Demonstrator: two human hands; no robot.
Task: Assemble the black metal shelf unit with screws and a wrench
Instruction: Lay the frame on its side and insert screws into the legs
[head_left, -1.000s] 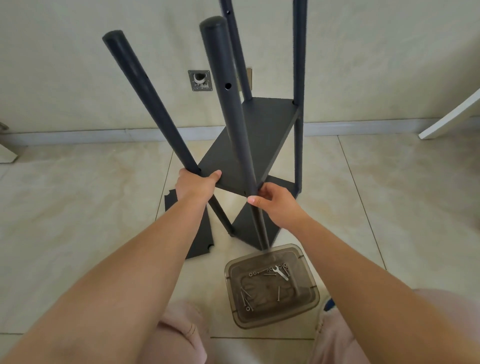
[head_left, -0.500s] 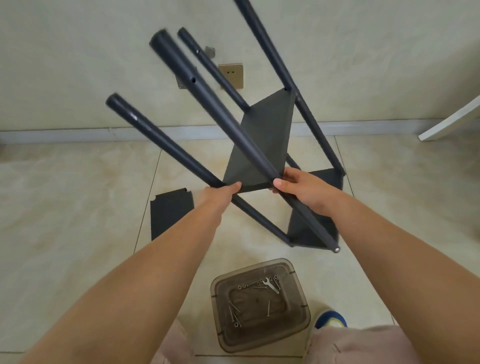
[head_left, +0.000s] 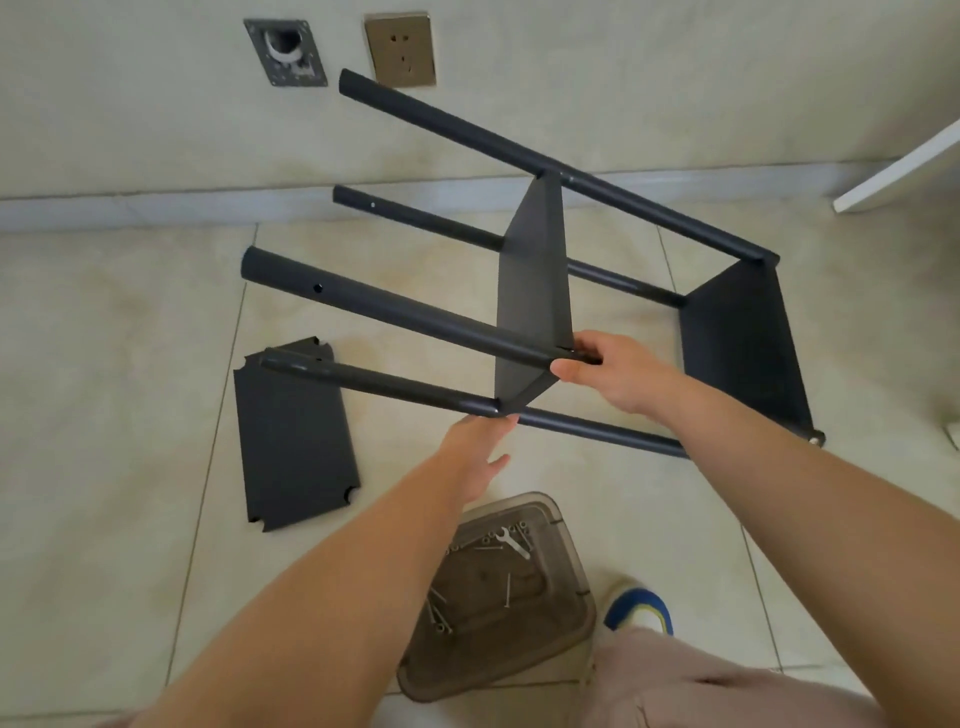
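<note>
Right grip (head_left: 608, 371) is closed around a post of the shelf unit (head_left: 535, 291), tipped sideways at frame centre; left grip (head_left: 480, 449) is spread flat beneath a lower post, so the frame could be dropped onto the floor tiles (head_left: 130, 364) if that support slides

place: room in a home, probably a living space | floor: glossy beige tiles (head_left: 130, 364) with thin grout lines | wall: cream, pale skirting board (head_left: 156, 205) at its foot | fittings: bronze wall socket (head_left: 399, 49), open metal wall box (head_left: 285, 52) beside it | right edge: white furniture edge (head_left: 904, 166), unclear what
</note>
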